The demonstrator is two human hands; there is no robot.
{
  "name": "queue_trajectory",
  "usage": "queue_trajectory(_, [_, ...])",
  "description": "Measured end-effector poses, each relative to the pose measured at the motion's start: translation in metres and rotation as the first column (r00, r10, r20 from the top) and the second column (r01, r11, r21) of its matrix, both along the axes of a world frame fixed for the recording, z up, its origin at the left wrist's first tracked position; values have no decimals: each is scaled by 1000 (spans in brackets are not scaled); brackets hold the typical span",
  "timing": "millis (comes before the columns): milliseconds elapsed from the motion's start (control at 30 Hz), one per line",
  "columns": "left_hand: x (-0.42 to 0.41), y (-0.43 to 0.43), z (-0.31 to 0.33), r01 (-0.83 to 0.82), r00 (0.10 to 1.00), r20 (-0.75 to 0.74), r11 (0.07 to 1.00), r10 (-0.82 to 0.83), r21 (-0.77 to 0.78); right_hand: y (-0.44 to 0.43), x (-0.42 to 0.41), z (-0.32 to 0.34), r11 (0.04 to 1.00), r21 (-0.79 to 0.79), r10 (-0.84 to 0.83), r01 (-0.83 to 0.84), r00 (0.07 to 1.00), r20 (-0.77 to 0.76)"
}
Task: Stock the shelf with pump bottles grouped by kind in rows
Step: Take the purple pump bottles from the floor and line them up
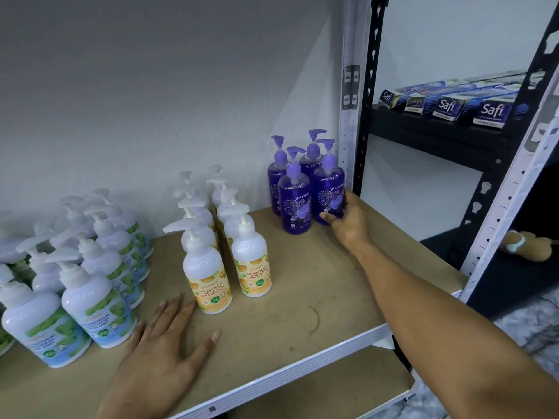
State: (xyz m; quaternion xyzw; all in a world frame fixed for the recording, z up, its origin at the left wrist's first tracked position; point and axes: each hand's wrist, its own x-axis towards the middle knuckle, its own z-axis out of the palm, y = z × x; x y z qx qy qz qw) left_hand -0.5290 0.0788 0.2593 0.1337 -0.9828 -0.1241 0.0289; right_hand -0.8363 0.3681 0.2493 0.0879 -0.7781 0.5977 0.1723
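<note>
Head cam looks down on a tan fibreboard shelf with a white metal frame (302, 282), and the stocking looks well along to me. Biggest batch is the white pump bottles with green mint labels (96, 309) on the left, packed in rows going back. Middle has the white pump bottles with yellow-orange labels (208, 276) in two tidy rows. In the far right back corner, four clear purple pump bottles (295, 201) sit two by two. That kind looks barely started, with bare board in front of them.

The person's right hand (348, 222) has its grip curled round the front-right purple bottle (328, 189), thumb on the label. The bottle is upright and looks to be standing on the board, right beside its neighbour. The left hand (160, 352) lies flat near the front edge, grip spread, holding nothing, just beside the front yellow-label bottle.

My guess is more purple ones are left to come, can't see any stock waiting though. The board is scuffed, with a faint ring mark. There's a plain grey wall (151, 101) behind and a black metal rack (423, 125) next door carrying blue Safi cartons (444, 108), with marbled floor (529, 322) below.
</note>
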Motion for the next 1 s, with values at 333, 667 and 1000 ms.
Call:
queue_trajectory(333, [0,2,2,-9,1000,-7,1000,9,2,0,5,5,1000,13,-1,1,1000,24])
queue_trajectory(667, [3,0,1,-8,999,-33,1000,9,18,1,8,6,1000,1,-2,2,999,44])
queue_trajectory(1000, [6,5,6,-10,1000,5,1000,10,8,21,120,11,492,869,-77,-49,992,100])
